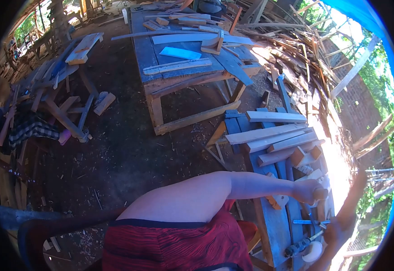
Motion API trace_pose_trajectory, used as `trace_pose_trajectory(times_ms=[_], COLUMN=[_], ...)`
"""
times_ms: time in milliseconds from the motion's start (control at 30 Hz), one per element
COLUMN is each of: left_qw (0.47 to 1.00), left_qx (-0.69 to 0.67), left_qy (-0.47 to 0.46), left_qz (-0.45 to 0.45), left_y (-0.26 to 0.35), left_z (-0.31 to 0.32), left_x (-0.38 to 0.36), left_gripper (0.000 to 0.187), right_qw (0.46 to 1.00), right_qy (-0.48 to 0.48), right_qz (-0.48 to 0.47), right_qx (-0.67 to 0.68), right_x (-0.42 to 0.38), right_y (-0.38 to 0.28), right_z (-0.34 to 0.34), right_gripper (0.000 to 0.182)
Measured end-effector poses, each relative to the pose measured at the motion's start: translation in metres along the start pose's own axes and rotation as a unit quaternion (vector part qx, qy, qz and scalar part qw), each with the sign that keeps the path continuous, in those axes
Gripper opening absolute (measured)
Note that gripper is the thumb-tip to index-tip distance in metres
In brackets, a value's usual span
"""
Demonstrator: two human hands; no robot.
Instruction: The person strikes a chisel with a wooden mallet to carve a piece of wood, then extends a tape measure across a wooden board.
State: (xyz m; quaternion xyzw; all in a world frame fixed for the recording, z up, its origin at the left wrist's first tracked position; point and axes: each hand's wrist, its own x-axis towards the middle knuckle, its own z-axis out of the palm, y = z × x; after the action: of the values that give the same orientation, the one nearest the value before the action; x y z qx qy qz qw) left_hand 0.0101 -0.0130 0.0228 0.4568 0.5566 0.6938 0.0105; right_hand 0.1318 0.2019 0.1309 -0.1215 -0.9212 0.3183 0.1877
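Note:
My left arm stretches across to the right, and my left hand (306, 191) is closed over the low blue bench (269, 241). At its fingers is a small brown piece (320, 194) whose kind I cannot make out. My right hand (343, 223) is a blur at the right side of the bench, its fingers smeared by motion. Near it lie a dark-handled tool (296, 248), a white rounded object (313, 251) and a thin blue strip (304, 221). Pale wooden bars (269, 133) and cut blocks (299, 157) lie beyond my left hand.
A large blue-topped worktable (179, 79) ahead carries planks and a light blue sheet (180, 53). On the left, a person in a checked garment (34, 128) sits by another bench (66, 67). A heap of scrap wood (296, 54) rises at the back right.

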Motion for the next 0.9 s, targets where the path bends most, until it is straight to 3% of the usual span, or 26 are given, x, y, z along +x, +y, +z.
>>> trace_pose_trajectory(times_ms=[67,133,167,200,267,400,467,500,567,600,667,767,900], left_qw=[1.000,0.998,0.994,0.994,0.999,0.994,0.999,0.999,1.000,1.000,0.999,1.000,0.998], left_qx=[0.009,0.041,0.070,0.071,0.003,-0.071,0.014,0.015,0.020,0.019,-0.033,0.001,0.032], left_qy=[-0.002,0.004,0.009,0.008,-0.016,-0.006,0.018,0.015,-0.008,-0.010,-0.030,-0.022,-0.041], left_qz=[0.005,0.043,0.082,0.082,-0.044,-0.079,-0.029,-0.031,-0.006,-0.006,-0.026,0.021,-0.025], left_y=[0.000,-0.013,-0.017,-0.010,0.013,-0.004,0.002,0.005,0.008,0.006,-0.001,-0.012,-0.015], left_z=[0.000,0.002,0.003,0.000,-0.013,-0.008,-0.007,-0.006,-0.003,0.000,0.002,0.006,0.000], left_x=[0.000,0.004,0.006,0.003,-0.002,-0.003,-0.003,-0.003,-0.001,-0.001,0.000,0.003,-0.004], left_gripper=[0.024,0.024,0.024,0.024,0.031,0.033,0.033,0.033,0.026,0.026,0.028,0.032,0.035], right_qw=[0.996,0.978,0.996,0.978,0.970,0.959,0.957,0.976,0.943,0.949,0.914,0.927,0.934], right_qy=[-0.011,0.016,-0.072,-0.147,-0.155,-0.099,-0.062,-0.001,0.063,-0.018,-0.101,-0.128,-0.150], right_qz=[0.083,-0.078,-0.050,0.007,0.028,0.036,0.064,-0.135,-0.324,-0.228,-0.126,-0.048,-0.027], right_qx=[0.032,-0.192,-0.020,0.148,0.183,0.263,0.276,0.170,0.053,0.217,0.373,0.349,0.322], right_x=[0.014,0.005,-0.020,-0.046,-0.040,-0.022,-0.008,0.000,0.005,-0.004,-0.018,-0.030,-0.027], right_y=[0.021,-0.002,-0.034,-0.065,-0.054,0.005,0.031,0.036,0.049,0.011,-0.037,-0.074,-0.086], right_z=[-0.003,0.031,0.036,0.041,0.038,0.042,0.046,0.054,0.053,0.048,0.048,0.059,0.066], right_gripper=[0.039,0.042,0.054,0.066,0.070,0.077,0.076,0.076,0.076,0.074,0.072,0.085,0.083])
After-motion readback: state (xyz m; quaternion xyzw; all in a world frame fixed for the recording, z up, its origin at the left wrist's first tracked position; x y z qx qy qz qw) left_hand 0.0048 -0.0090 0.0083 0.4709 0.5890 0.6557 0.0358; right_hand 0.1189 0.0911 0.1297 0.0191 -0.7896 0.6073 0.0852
